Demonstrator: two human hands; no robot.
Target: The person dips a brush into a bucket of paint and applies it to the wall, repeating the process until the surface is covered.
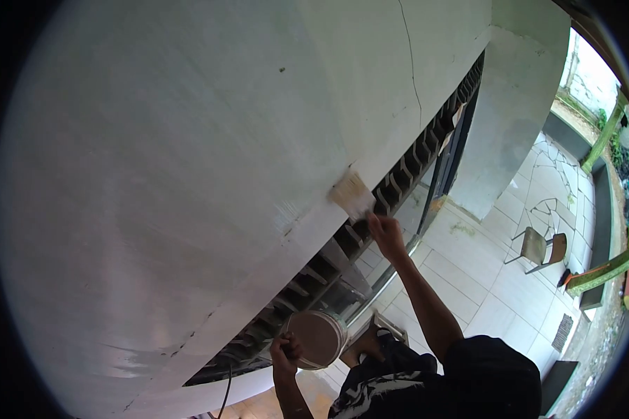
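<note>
My right hand [388, 234] is closed around the handle of a wide paintbrush [353, 194]. The pale bristles lie against the white painted surface [258, 140], right by its lower edge. Lower down, my left hand [285, 351] grips a round paint bucket [343, 332] at its rim, with the fingers curled. The bucket's top looks greyish-brown and flat. Thin cracks and dark marks run along the painted surface near that edge, and fresher white streaks show close to the brush.
A dark slatted vent strip [412, 160] follows the surface's edge. Below me are a wooden stand [370, 342] under my feet and a tiled floor [461, 244]. A chair [534, 246] stands on the tiles at right. A dark cable [226, 394] hangs at lower left.
</note>
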